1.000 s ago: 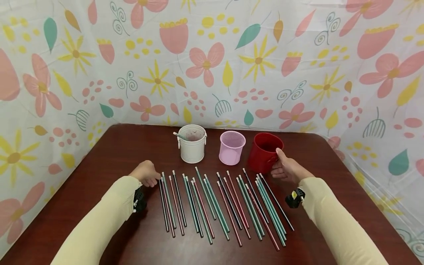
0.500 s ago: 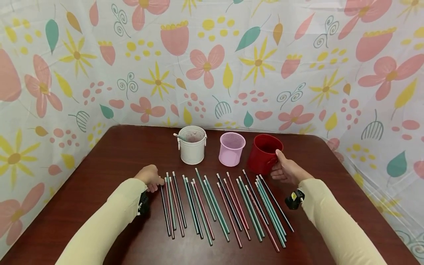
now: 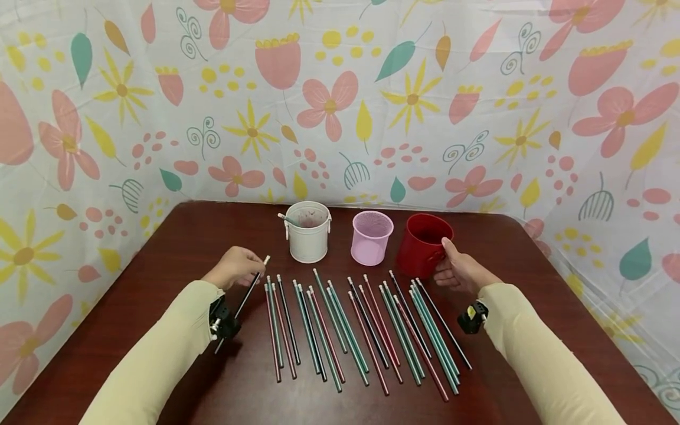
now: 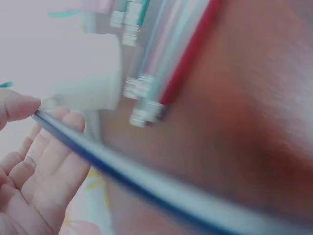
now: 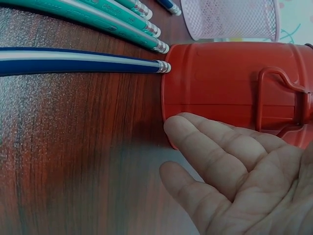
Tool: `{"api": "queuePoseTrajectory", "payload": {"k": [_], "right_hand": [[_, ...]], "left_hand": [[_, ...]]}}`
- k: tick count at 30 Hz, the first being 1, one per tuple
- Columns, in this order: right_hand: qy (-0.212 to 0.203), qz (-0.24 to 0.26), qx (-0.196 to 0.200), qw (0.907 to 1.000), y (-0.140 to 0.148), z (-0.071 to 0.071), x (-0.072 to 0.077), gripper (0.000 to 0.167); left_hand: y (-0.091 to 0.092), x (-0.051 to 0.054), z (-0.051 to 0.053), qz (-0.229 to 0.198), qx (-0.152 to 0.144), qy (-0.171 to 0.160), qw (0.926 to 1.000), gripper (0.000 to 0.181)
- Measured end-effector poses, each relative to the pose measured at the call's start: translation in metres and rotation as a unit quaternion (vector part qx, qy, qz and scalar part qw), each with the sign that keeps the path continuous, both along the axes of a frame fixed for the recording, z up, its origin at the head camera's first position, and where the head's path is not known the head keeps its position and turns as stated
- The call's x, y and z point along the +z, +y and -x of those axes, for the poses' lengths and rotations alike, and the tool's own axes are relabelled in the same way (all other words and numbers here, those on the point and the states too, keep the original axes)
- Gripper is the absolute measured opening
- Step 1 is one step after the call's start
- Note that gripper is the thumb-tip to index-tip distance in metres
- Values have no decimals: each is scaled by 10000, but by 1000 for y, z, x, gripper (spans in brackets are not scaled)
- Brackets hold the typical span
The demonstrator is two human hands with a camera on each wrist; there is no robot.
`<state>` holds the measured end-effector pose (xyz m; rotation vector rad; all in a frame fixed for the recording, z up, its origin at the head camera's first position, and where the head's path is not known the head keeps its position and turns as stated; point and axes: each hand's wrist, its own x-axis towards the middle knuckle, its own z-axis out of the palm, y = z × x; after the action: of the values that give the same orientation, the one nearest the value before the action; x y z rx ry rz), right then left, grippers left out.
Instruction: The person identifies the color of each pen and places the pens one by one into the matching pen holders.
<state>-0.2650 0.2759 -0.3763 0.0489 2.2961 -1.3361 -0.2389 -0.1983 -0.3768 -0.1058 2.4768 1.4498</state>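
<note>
- Fingers of the left hand [image 3: 236, 268] pinch a dark-blue pencil [image 3: 247, 295] near its eraser end, the shaft slanting back beneath the wrist; whether its far end clears the counter [image 3: 159, 277] cannot be told.
- Right hand [image 3: 461, 273] lies with fingers extended along a red bucket [image 3: 417, 251], thumb at the rim.
- Unheld pencils [image 3: 369, 327] spread between the hands.
- Step in hand appears to be picking up one pencil; the next move likely calls for a steady pinch clear of the pencils beside those fingers.
</note>
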Motion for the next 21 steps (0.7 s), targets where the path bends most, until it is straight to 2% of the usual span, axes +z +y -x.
{"api": "queuePoseTrajectory", "payload": {"k": [4, 7, 13, 16, 18, 19, 21], "right_hand": [[43, -45, 11, 10000, 1, 0, 0, 92], [21, -18, 12, 10000, 1, -1, 0, 95], [13, -3, -24, 10000, 2, 0, -1, 101], [22, -17, -84, 10000, 2, 0, -1, 101], [19, -8, -88, 10000, 1, 1, -1, 100], [13, 5, -82, 10000, 1, 1, -2, 100], [2, 26, -72, 10000, 1, 2, -2, 99]], "left_hand": [[3, 19, 0, -388, 35, 89, 9992, 19], [6, 33, -4, -416, 40, 172, 9990, 19], [8, 50, -13, -358, 145, 538, 9978, 30], [10, 55, -18, -330, 125, 939, 9950, 29], [14, 57, -20, -378, 216, 1332, 9901, 26], [16, 58, -21, -442, 306, 1566, 9862, 24], [21, 60, -23, -725, 547, 2124, 9729, 21]]}}
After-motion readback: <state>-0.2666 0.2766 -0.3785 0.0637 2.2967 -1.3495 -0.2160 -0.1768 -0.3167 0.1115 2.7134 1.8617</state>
